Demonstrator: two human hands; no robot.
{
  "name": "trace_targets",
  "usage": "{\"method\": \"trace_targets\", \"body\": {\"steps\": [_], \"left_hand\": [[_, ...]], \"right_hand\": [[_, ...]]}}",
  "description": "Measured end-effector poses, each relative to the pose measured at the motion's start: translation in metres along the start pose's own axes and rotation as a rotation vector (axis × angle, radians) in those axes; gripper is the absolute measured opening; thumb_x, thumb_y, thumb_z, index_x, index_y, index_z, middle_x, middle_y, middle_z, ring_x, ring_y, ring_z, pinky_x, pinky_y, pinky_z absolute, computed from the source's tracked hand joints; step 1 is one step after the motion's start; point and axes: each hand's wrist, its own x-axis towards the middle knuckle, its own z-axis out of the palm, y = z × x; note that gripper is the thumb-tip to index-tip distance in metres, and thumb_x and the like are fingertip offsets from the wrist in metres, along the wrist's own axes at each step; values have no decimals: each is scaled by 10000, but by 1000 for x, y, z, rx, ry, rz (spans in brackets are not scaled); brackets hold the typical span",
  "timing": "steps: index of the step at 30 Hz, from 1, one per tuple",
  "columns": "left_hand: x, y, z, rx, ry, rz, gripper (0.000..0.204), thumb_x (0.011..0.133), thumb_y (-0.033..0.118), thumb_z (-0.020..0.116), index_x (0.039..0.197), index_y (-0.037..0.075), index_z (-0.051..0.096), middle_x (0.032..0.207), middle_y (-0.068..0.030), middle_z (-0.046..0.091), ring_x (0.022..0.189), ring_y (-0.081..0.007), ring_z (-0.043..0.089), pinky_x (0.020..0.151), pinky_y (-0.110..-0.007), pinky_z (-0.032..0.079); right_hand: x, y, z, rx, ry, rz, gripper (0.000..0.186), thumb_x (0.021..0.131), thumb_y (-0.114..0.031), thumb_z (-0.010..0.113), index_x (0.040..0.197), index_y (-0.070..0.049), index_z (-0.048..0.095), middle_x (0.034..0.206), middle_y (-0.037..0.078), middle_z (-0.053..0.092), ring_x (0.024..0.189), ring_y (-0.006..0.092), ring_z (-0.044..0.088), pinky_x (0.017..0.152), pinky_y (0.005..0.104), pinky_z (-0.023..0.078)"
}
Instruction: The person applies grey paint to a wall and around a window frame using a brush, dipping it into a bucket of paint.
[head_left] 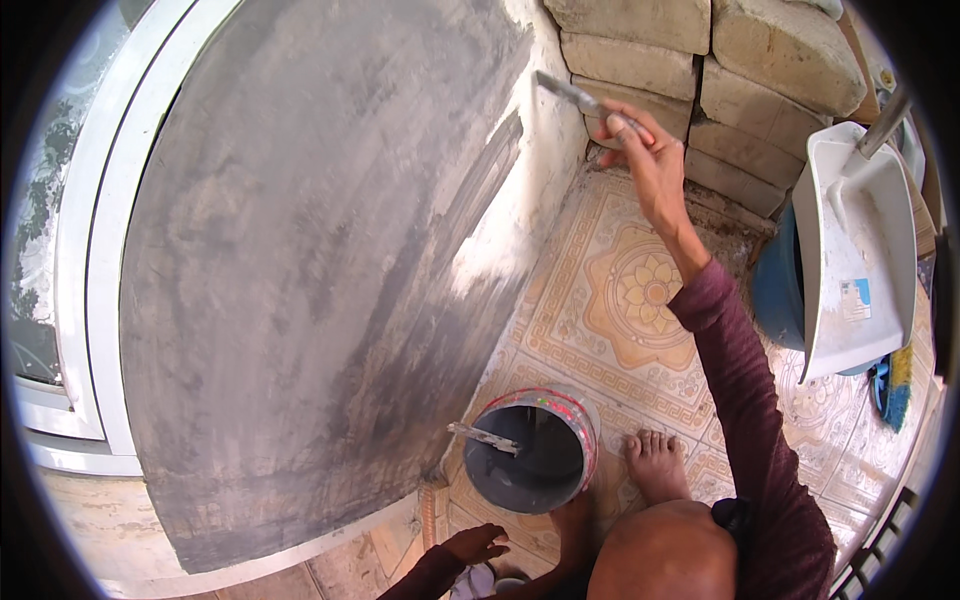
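My right hand (645, 160) is raised near the far corner, its fingers closed round the handle of a flat paintbrush (575, 93). The brush's grey-coated tip points left, close to a still-white strip of wall (500, 235); whether it touches cannot be told. Most of the wall (300, 250) beside me is covered in streaky dark grey coating. Low down near my leg, my left hand (475, 543) holds nothing, its fingers loosely apart. Just beyond it stands a bucket (590, 430) of dark grey liquid (530, 460), with a coated stick (483, 437) leaning out over its rim.
Stacked pale blocks (640, 65) fill the far corner. At right, a white long-handled dustpan (860, 260) leans against a blue tub (778, 280), with a blue-and-yellow brush (893, 390) below. A white-framed window (105, 230) borders the wall's left. My bare foot (657, 465) rests on patterned tiles (640, 285).
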Motion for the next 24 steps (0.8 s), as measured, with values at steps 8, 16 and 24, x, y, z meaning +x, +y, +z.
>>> {"method": "trace_targets", "body": {"steps": [8, 16, 24], "left_hand": [[-2, -3, -4, -17, 47, 37, 430, 929, 378, 627, 1199, 48, 574, 1138, -172, 617, 973, -302, 650, 843, -392, 509], [2, -2, 0, -19, 15, 18, 433, 929, 375, 629, 1211, 52, 569, 1152, -174, 613, 977, -299, 650, 851, -384, 511], [0, -5, 2, -18, 18, 17, 432, 926, 367, 634, 1212, 50, 568, 1163, -177, 614, 995, -306, 648, 860, -391, 510]], "right_hand": [[-76, -31, 34, 57, -449, 95, 278, 944, -184, 602, 1177, -60, 687, 864, 63, 671, 804, 117, 656, 630, 254, 549], [7, -4, 5, -15, -8, -39, 300, 948, -231, 607, 1191, -75, 685, 916, 75, 690, 782, 119, 645, 590, 254, 538], [-107, -36, 41, -80, -608, -48, 277, 942, -230, 633, 1171, -86, 693, 981, 48, 663, 771, 96, 631, 600, 226, 541]]}}
